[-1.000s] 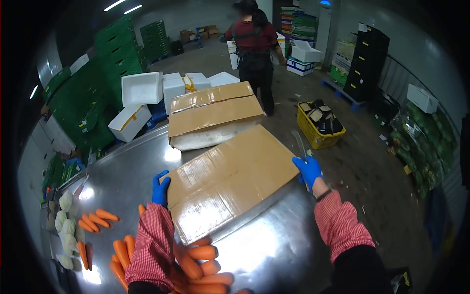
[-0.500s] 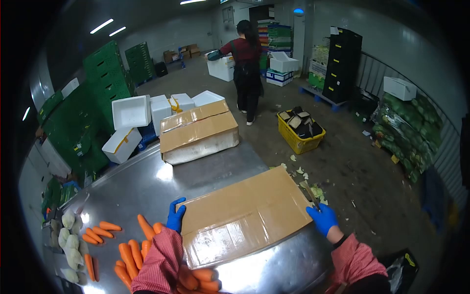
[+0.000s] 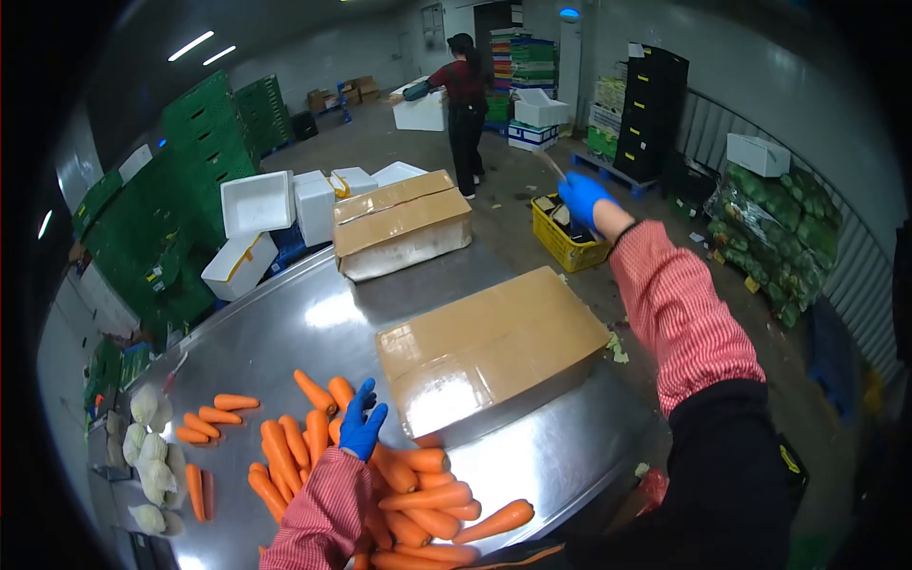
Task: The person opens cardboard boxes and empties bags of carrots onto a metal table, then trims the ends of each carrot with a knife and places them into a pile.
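Observation:
Over the carrots (image 3: 418,494), my left hand (image 3: 362,424), in a blue glove, has its fingers apart and holds nothing. Just right of it, a closed cardboard box (image 3: 494,347) with shiny tape rests on the metal table (image 3: 275,337). My right hand (image 3: 584,198), also gloved in blue, is raised beyond the box, in front of the yellow crate. Its fingers are closed round a thin knife (image 3: 549,165), whose blade points up and left. Neither hand touches the box.
A second cardboard box (image 3: 404,223) stands at the table's far end. White vegetables (image 3: 152,465) lie at the left edge. Beyond are foam boxes (image 3: 256,204), a yellow crate (image 3: 567,249), bagged greens (image 3: 774,233) and a person (image 3: 465,104) holding a white box.
Both hands have left the near box. My right hand has swung up and away with the knife; my left is now over the carrots. The box has shifted, and the view has turned.

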`<act>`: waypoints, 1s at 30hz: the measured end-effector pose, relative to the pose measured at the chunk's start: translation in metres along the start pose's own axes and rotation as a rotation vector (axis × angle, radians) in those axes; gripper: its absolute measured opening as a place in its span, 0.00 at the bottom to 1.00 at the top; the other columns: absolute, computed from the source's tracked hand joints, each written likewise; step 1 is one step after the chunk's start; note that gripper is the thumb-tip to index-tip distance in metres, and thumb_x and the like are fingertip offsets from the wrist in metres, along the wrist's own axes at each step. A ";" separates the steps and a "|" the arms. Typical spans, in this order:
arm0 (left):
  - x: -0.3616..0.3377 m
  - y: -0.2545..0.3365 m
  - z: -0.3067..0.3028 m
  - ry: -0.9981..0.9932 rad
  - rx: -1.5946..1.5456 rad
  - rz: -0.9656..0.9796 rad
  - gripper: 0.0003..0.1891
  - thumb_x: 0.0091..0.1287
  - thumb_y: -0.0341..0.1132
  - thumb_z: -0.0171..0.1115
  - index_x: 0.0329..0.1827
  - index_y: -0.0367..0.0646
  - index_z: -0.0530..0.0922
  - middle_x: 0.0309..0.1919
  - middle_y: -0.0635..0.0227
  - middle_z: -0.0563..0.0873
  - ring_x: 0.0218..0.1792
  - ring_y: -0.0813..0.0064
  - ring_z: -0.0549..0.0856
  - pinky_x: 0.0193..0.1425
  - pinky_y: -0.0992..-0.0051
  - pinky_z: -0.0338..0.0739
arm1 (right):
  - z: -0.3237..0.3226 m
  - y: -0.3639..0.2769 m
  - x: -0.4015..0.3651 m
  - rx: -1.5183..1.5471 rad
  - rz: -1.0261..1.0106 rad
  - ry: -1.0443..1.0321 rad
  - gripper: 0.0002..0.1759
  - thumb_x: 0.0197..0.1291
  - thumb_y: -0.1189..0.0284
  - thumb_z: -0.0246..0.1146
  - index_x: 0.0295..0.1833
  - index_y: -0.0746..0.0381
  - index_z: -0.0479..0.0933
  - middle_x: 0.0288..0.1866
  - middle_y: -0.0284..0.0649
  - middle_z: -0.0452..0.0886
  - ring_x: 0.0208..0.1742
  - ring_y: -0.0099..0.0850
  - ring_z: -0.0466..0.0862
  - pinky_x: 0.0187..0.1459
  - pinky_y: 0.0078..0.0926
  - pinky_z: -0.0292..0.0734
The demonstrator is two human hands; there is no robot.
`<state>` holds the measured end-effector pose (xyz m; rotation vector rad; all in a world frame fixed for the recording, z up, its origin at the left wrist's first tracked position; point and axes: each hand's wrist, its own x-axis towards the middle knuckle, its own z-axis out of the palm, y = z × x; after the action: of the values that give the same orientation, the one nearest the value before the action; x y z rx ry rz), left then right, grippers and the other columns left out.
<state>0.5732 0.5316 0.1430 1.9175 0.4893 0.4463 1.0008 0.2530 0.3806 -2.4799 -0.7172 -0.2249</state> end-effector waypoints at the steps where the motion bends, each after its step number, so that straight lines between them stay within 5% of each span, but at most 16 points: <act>1: -0.011 -0.003 -0.012 -0.033 -0.106 -0.028 0.30 0.67 0.33 0.62 0.72 0.45 0.64 0.59 0.55 0.77 0.59 0.64 0.77 0.65 0.67 0.70 | 0.013 -0.001 -0.017 -0.025 -0.041 -0.009 0.18 0.67 0.63 0.49 0.52 0.64 0.74 0.46 0.57 0.81 0.42 0.54 0.83 0.39 0.46 0.79; 3: -0.024 -0.017 -0.034 -0.066 -0.280 -0.026 0.21 0.70 0.31 0.58 0.66 0.40 0.71 0.57 0.61 0.80 0.58 0.71 0.78 0.64 0.74 0.71 | 0.039 -0.011 -0.061 -0.091 0.004 -0.203 0.16 0.65 0.64 0.53 0.50 0.65 0.72 0.44 0.55 0.82 0.39 0.50 0.84 0.38 0.46 0.80; 5: -0.026 -0.027 -0.049 -0.004 -0.284 -0.085 0.19 0.70 0.31 0.58 0.64 0.39 0.74 0.55 0.62 0.81 0.56 0.73 0.79 0.63 0.75 0.71 | 0.060 -0.024 -0.108 0.250 0.174 -0.316 0.17 0.67 0.62 0.50 0.52 0.63 0.72 0.37 0.51 0.82 0.28 0.41 0.84 0.31 0.36 0.79; 8: -0.010 -0.033 -0.063 0.026 -0.293 -0.112 0.18 0.70 0.32 0.59 0.61 0.38 0.76 0.53 0.65 0.83 0.54 0.75 0.80 0.61 0.77 0.72 | 0.035 -0.076 -0.146 0.182 0.228 -0.394 0.19 0.68 0.61 0.47 0.51 0.65 0.71 0.32 0.52 0.80 0.27 0.42 0.84 0.31 0.37 0.78; 12: 0.046 -0.064 -0.051 -0.051 -0.309 -0.015 0.19 0.70 0.33 0.59 0.62 0.38 0.75 0.54 0.62 0.82 0.54 0.73 0.80 0.61 0.77 0.72 | -0.002 -0.079 -0.051 -0.125 0.003 -0.203 0.14 0.59 0.69 0.58 0.46 0.66 0.79 0.38 0.54 0.83 0.33 0.46 0.85 0.38 0.40 0.81; 16: 0.088 -0.052 -0.028 -0.014 -0.247 0.021 0.21 0.69 0.36 0.60 0.64 0.40 0.73 0.57 0.57 0.80 0.58 0.69 0.78 0.64 0.72 0.70 | -0.037 -0.106 0.011 -0.057 0.370 -0.216 0.14 0.57 0.71 0.61 0.47 0.63 0.83 0.47 0.51 0.84 0.43 0.47 0.86 0.46 0.42 0.82; 18: 0.103 -0.046 -0.018 0.042 -0.214 0.007 0.24 0.69 0.38 0.60 0.67 0.43 0.71 0.58 0.54 0.79 0.60 0.66 0.77 0.66 0.69 0.69 | -0.034 -0.100 0.017 -0.499 -0.016 -0.295 0.18 0.62 0.66 0.55 0.47 0.68 0.81 0.43 0.55 0.84 0.41 0.50 0.86 0.44 0.41 0.81; 22: 0.120 -0.035 -0.015 0.110 -0.120 -0.113 0.31 0.67 0.43 0.62 0.73 0.51 0.63 0.61 0.46 0.74 0.62 0.59 0.75 0.67 0.65 0.68 | -0.007 -0.100 0.015 -0.602 -0.096 -0.292 0.23 0.63 0.60 0.53 0.51 0.67 0.79 0.49 0.58 0.81 0.49 0.54 0.82 0.50 0.45 0.77; 27: 0.147 -0.045 -0.001 0.116 -0.128 -0.154 0.36 0.67 0.45 0.63 0.76 0.52 0.58 0.65 0.44 0.71 0.64 0.57 0.73 0.68 0.65 0.67 | 0.018 -0.075 0.066 -0.920 -0.259 -0.396 0.20 0.64 0.65 0.54 0.48 0.70 0.79 0.43 0.53 0.84 0.42 0.48 0.85 0.39 0.41 0.80; 30: 0.158 -0.045 0.016 0.076 -0.172 -0.133 0.38 0.67 0.46 0.63 0.76 0.51 0.56 0.65 0.43 0.70 0.66 0.56 0.72 0.69 0.65 0.65 | 0.020 -0.095 0.059 -0.112 0.260 -0.330 0.23 0.70 0.62 0.45 0.52 0.69 0.77 0.44 0.52 0.84 0.39 0.44 0.86 0.41 0.42 0.81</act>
<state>0.7092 0.6189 0.1083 1.6966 0.6047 0.4611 0.9997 0.3579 0.4249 -2.7182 -0.5121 0.2531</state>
